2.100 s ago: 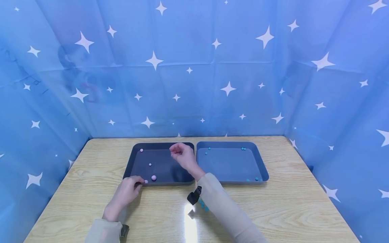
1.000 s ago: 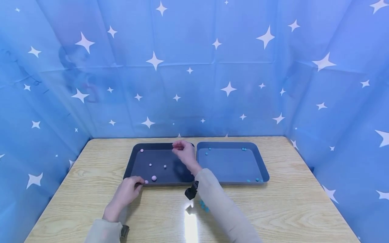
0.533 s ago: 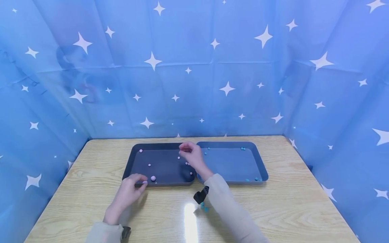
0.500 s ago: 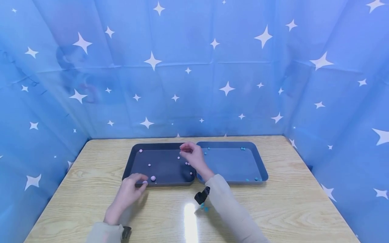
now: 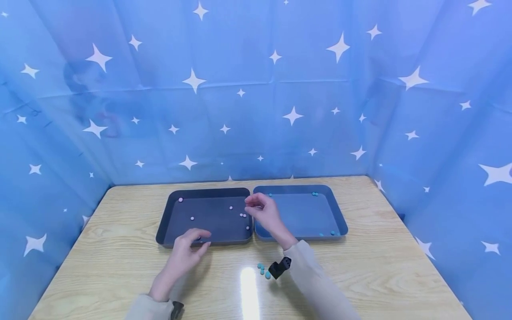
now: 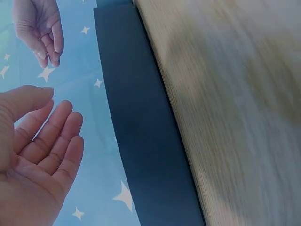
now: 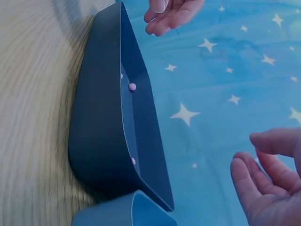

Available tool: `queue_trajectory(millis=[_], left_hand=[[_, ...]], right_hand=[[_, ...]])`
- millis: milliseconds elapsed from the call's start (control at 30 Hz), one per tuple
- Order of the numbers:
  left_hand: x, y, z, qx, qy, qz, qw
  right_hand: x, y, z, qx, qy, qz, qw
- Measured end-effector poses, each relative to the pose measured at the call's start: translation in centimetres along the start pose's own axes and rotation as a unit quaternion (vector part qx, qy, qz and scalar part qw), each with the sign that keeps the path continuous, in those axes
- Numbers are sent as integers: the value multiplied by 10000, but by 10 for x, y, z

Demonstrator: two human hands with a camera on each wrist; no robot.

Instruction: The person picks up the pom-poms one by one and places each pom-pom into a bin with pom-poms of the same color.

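My left hand (image 5: 188, 251) hovers at the front edge of the dark tray (image 5: 216, 192), thumb and fingers apart. In the left wrist view its palm and loosely bent fingers (image 6: 61, 150) hold nothing. My right hand (image 5: 266, 213) is raised over the gap between the two trays; the right wrist view shows its relaxed fingers (image 7: 244, 181) with nothing between them. Several small pink balls lie scattered in the dark tray, among them one pink ball (image 5: 181, 200) at the back left and another (image 5: 247, 228) near the right wall. The left hand covers part of the tray's front.
Beside the dark tray stands a blue-grey tray (image 5: 300, 213) with several small teal balls along its edges. More teal balls (image 5: 267, 275) lie on the wooden table (image 5: 380, 266) in front of the trays, near the right wrist's camera (image 5: 280, 267). A starry blue curtain surrounds the table.
Several more pink balls have come into the dark tray's right half. My right hand has moved right, off that tray. My left hand has opened and drawn away from the front-left corner.
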State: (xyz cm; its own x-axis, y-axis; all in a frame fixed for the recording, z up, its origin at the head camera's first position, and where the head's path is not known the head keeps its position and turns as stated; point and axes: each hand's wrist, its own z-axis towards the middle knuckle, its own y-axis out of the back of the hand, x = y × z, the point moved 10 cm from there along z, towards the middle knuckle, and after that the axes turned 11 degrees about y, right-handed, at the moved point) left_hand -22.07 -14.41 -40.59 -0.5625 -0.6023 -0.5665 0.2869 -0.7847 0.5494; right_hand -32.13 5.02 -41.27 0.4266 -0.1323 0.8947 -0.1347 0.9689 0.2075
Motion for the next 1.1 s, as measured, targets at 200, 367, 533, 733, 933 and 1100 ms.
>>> queue_trajectory(millis=[200, 367, 533, 733, 933, 1100], left_hand=[[-5, -9, 1, 127, 20, -199, 9997], [-13, -19, 1, 301, 85, -234, 9992], [-23, -30, 2, 534, 98, -379, 9978], [-35, -40, 3, 743, 65, -708, 9947], [-46, -50, 1, 944, -2, -917, 9913], [-56, -64, -5, 1236, -97, -1066, 9865]], right_hand=[[2, 13, -10, 32, 76, -22, 10000], [25, 25, -22, 167, -32, -187, 9997], [38, 37, -30, 254, 64, -293, 9992], [35, 55, -39, 233, 170, -369, 9989], [7, 76, -50, 160, 184, -607, 9979], [-3, 90, -59, 110, 167, -846, 9962]])
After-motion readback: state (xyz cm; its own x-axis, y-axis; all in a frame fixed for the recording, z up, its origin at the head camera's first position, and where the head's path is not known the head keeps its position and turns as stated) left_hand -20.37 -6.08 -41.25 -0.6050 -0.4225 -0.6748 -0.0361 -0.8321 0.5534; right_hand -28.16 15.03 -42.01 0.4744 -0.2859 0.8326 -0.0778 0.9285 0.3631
